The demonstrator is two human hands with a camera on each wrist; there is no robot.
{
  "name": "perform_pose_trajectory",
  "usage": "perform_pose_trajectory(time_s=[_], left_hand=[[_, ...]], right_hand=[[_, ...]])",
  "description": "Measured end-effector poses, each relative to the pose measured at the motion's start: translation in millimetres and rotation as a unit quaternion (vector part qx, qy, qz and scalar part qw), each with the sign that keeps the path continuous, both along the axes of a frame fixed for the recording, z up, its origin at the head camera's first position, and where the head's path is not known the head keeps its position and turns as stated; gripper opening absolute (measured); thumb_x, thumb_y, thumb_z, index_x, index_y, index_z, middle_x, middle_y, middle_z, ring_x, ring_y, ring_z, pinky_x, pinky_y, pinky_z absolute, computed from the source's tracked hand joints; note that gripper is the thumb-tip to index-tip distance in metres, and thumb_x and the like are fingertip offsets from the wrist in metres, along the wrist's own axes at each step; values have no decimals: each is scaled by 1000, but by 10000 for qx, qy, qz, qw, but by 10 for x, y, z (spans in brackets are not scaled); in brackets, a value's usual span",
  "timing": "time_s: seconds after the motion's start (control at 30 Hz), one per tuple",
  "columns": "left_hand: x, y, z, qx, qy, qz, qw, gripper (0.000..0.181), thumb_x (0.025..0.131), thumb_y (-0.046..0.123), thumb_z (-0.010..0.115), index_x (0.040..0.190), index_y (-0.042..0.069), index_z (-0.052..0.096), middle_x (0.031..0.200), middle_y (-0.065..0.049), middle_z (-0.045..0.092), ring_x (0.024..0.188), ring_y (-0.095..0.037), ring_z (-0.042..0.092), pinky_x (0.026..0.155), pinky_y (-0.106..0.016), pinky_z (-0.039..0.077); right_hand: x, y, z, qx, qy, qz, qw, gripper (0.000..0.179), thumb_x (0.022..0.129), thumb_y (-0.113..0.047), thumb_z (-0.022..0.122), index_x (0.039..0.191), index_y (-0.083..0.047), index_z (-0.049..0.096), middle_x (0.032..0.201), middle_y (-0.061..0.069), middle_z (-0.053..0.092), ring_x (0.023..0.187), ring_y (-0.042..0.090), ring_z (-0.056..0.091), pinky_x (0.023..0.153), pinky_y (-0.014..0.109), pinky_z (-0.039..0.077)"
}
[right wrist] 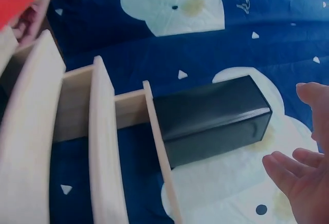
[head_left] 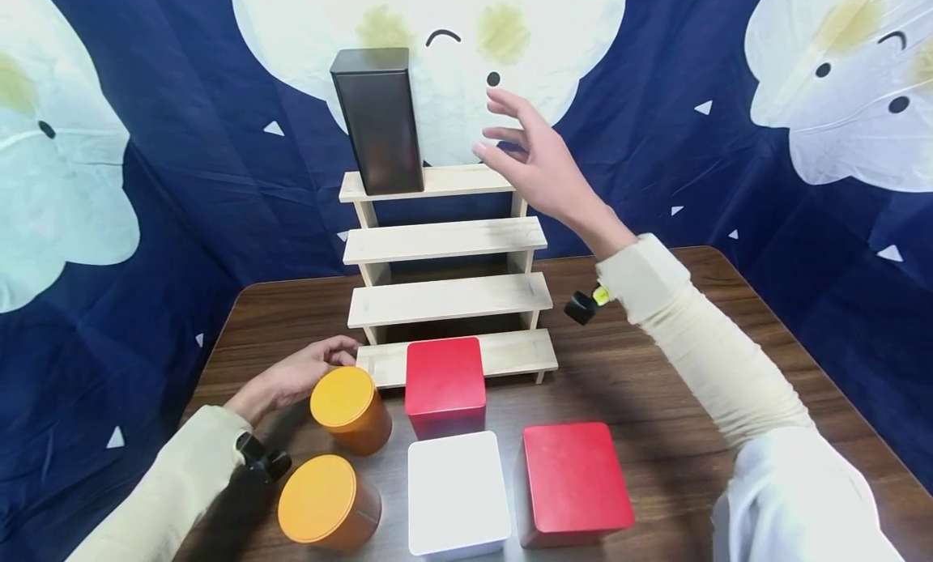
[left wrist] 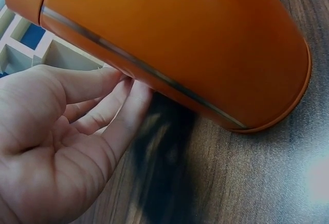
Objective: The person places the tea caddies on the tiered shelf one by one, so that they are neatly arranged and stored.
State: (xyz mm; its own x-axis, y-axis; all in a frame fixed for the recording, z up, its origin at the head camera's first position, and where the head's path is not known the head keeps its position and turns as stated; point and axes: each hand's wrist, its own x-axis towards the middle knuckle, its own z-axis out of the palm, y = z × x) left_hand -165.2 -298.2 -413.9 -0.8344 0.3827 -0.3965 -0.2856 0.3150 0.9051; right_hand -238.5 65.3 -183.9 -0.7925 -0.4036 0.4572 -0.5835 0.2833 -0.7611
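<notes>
A tall black box [head_left: 379, 129] stands upright on the left part of the top step of a wooden stepped shelf [head_left: 452, 299]. To its right my right hand [head_left: 535, 153] is raised, fingers spread and slightly bent, holding nothing; a gap separates the hand [right wrist: 303, 167] from the black box [right wrist: 216, 116] in the right wrist view. My left hand [head_left: 306, 372] lies low beside the lowest step's left end, behind an orange round canister [head_left: 350, 408]. In the left wrist view, the loosely bent fingers [left wrist: 110, 111] reach the edge of the orange canister [left wrist: 185, 44]; their tips are partly hidden.
A second orange canister [head_left: 328, 501] stands nearer to me. One red square box [head_left: 445, 384] is in front of the lowest step, another red box [head_left: 579, 481] at the front right, with a white square box [head_left: 459, 489] between. A dark blue curtain [head_left: 197, 100] hangs behind the wooden table [head_left: 619, 400].
</notes>
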Motion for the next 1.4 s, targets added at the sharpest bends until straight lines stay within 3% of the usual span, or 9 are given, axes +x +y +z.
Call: perform_pose_trajectory(time_s=[0.17, 0.43, 0.6, 0.87, 1.13, 1.4], left_hand=[[-25, 10, -8, 49, 35, -59, 10000, 55, 85, -7, 49, 135, -9, 28, 96, -8, 58, 83, -18, 59, 72, -30, 56], [-44, 8, -39, 91, 59, -69, 9999, 54, 86, -7, 50, 135, -9, 29, 95, -7, 59, 83, -18, 60, 72, -30, 56], [-39, 1, -50, 89, 5, -9, 10000, 54, 86, -7, 50, 135, -7, 29, 96, -7, 59, 83, -18, 60, 73, -31, 56], [-6, -7, -25, 62, 41, -16, 10000, 56, 85, -7, 50, 137, -8, 28, 98, -9, 58, 85, -19, 59, 73, -31, 56], [2, -31, -30, 121, 5, -42, 9999, 56, 86, -7, 49, 137, -7, 27, 99, -10, 58, 85, -19, 59, 73, -31, 56], [-10, -26, -39, 66, 6, -38, 10000, 56, 86, -6, 51, 137, -6, 28, 99, -10, 57, 84, -19, 58, 72, -30, 56]], right_hand=[[154, 132, -192, -115, 62, 361, 9993, 63, 93, -13, 58, 148, -8, 29, 149, 9, 36, 129, 24, 48, 105, 35, 42], [211, 354, -565, -42, 176, 636, 9978, 63, 91, -9, 60, 147, -16, 33, 147, 4, 39, 126, 20, 51, 103, 39, 44], [385, 501, -675, -213, 17, 654, 9976, 62, 91, -9, 60, 147, -18, 33, 146, 2, 40, 126, 22, 51, 104, 37, 43], [630, 764, -813, -624, -269, 622, 9957, 63, 92, -2, 57, 147, -19, 33, 146, 5, 40, 127, 24, 51, 97, 22, 46], [834, 1012, -1020, -1213, -134, 934, 9881, 64, 89, 12, 52, 147, -5, 31, 143, 11, 43, 122, 21, 55, 97, 27, 48], [1066, 1249, -1211, -1295, -317, 961, 9864, 66, 87, 18, 49, 147, 3, 25, 144, 15, 43, 122, 23, 56, 96, 29, 49]])
